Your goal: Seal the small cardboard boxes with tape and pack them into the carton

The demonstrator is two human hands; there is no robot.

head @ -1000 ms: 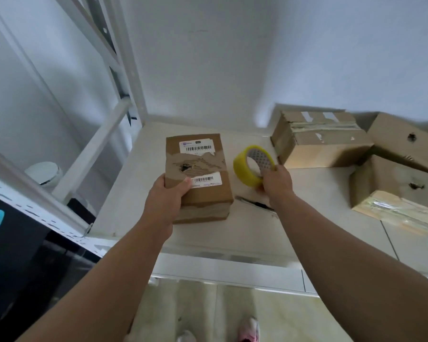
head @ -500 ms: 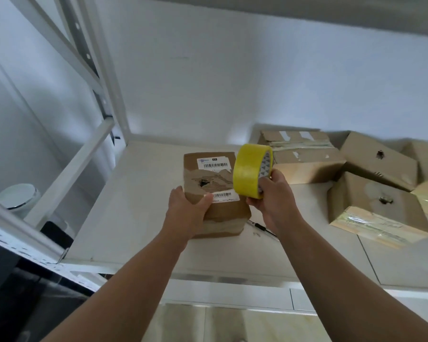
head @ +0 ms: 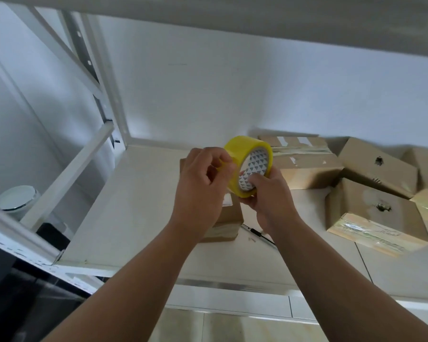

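So the left hand (head: 203, 183) just let go of the box (head: 229, 218) it was steadying a moment ago and came up to the tape (head: 242, 149), which the right hand (head: 267, 193) lifted off the shelf (head: 139, 206) about a second back. Both hands are now together on the roll. The right is clamped on it with fingers hooked into the core, and the left is pinching at the yellow outer edge, picking for the loose end by the look of it, though I can't actually see an end lifted. The box sits unheld on the shelf, right under and just behind the left hand and mostly hidden by it. I'd say that means no tape is on this one yet, and sealing starts once a strip is pulled free. It'll probably need steadying again then or it'll slide. There's a thin dark pen-like thing (head: 257, 234) lying just under the right wrist. Further out past the right hand is a heap of other boxes (head: 371, 213), some with old tape on them.
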